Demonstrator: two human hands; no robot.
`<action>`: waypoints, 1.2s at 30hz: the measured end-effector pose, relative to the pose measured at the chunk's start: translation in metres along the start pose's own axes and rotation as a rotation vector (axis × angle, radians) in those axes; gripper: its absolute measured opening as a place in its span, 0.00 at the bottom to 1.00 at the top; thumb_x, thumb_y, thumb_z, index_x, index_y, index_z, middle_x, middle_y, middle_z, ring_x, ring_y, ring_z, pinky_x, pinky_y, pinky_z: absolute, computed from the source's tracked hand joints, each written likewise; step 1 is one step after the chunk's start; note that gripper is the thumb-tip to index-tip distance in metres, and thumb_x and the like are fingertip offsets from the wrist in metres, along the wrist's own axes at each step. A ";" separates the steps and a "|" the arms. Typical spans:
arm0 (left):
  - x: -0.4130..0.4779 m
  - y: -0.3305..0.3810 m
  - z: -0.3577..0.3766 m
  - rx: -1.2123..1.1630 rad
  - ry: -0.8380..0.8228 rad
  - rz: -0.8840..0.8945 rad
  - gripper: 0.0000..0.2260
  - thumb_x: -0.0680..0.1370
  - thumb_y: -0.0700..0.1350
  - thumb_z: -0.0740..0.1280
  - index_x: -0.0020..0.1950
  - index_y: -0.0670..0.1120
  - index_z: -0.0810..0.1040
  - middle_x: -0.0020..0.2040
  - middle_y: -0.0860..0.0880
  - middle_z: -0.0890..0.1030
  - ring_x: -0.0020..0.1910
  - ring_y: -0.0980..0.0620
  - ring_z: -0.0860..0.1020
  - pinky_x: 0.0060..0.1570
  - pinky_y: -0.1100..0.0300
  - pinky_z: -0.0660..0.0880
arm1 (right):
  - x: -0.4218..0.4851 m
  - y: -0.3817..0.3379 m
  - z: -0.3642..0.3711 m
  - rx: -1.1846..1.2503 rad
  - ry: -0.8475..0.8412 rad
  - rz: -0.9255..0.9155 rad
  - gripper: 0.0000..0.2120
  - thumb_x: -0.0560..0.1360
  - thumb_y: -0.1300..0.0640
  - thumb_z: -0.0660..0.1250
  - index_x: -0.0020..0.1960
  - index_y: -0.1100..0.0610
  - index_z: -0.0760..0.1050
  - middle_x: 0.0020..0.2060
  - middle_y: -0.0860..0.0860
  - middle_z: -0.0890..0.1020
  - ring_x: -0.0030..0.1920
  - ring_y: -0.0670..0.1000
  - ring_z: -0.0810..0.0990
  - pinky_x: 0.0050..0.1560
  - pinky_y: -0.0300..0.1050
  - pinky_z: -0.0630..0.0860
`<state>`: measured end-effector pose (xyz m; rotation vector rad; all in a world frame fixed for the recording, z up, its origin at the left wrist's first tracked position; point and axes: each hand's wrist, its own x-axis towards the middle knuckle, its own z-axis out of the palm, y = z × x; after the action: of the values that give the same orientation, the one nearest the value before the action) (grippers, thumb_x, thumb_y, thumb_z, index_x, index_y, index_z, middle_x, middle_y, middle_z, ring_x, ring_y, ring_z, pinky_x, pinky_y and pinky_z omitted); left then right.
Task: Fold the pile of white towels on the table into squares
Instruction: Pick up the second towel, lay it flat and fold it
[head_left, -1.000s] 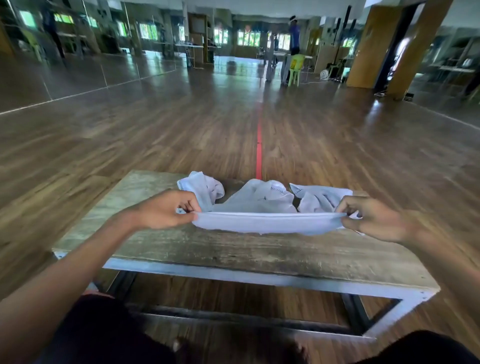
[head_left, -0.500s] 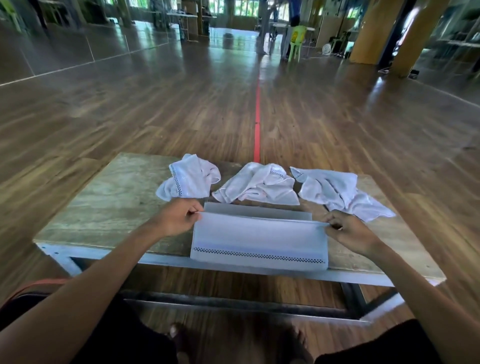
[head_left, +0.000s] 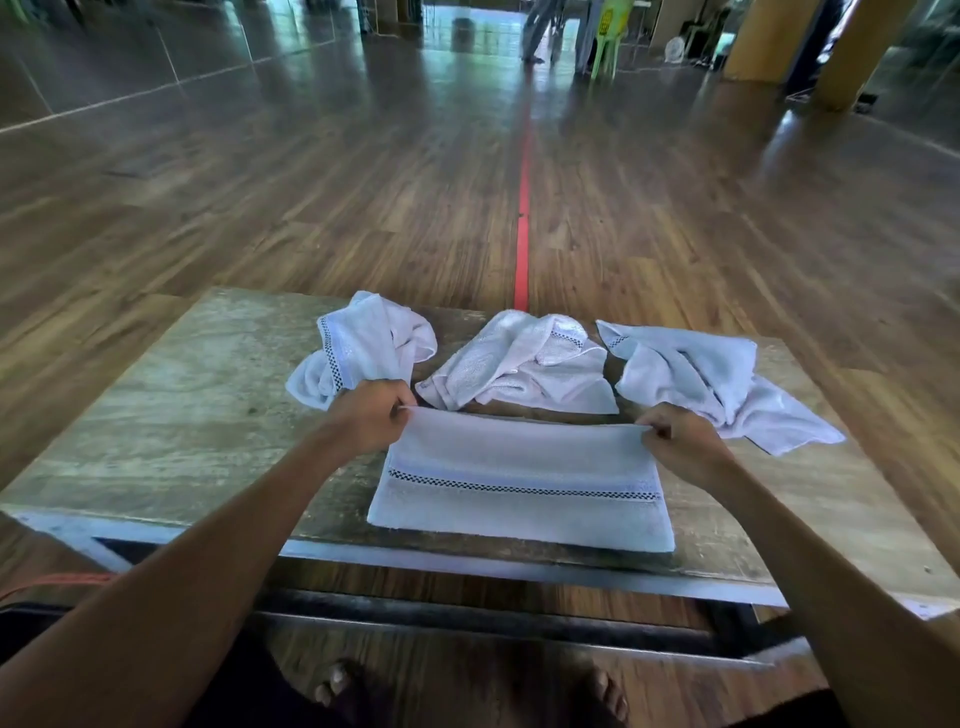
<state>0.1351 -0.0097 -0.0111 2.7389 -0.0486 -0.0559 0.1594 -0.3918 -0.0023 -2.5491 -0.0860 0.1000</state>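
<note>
From my end, the folded towel (head_left: 519, 462) reads as soft, matt white terry cloth with a woven dark checked band. The crumpled towels (head_left: 519, 364) behind it show the same nubby cloth. The tabletop (head_left: 182, 405) is worn, rough, matt wood, and its frame (head_left: 467, 565) looks like pale painted metal. The floor (head_left: 311, 208) is glossy wood plank with a flat red stripe (head_left: 522, 249).
</note>
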 end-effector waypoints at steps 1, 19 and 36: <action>0.002 -0.002 0.002 0.013 -0.007 -0.009 0.05 0.78 0.45 0.62 0.48 0.52 0.77 0.44 0.57 0.78 0.48 0.52 0.77 0.53 0.51 0.74 | 0.004 0.003 0.003 -0.021 -0.012 0.001 0.07 0.72 0.65 0.64 0.48 0.57 0.78 0.41 0.52 0.80 0.43 0.51 0.77 0.35 0.36 0.66; 0.004 -0.014 0.002 -0.055 -0.044 0.038 0.05 0.77 0.42 0.65 0.52 0.50 0.76 0.47 0.54 0.81 0.47 0.52 0.79 0.50 0.51 0.77 | 0.004 -0.008 0.007 -0.221 -0.097 -0.046 0.10 0.72 0.66 0.62 0.47 0.63 0.81 0.45 0.60 0.82 0.43 0.57 0.78 0.45 0.52 0.76; -0.039 0.015 -0.086 -0.053 0.371 0.290 0.05 0.76 0.41 0.67 0.51 0.45 0.80 0.48 0.50 0.82 0.45 0.48 0.79 0.44 0.61 0.70 | -0.039 -0.043 -0.073 0.149 0.258 -0.178 0.06 0.70 0.68 0.68 0.41 0.60 0.74 0.34 0.54 0.79 0.35 0.53 0.76 0.33 0.33 0.67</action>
<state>0.1000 0.0111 0.0751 2.6144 -0.3325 0.5207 0.1258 -0.3992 0.0840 -2.3715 -0.1960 -0.2803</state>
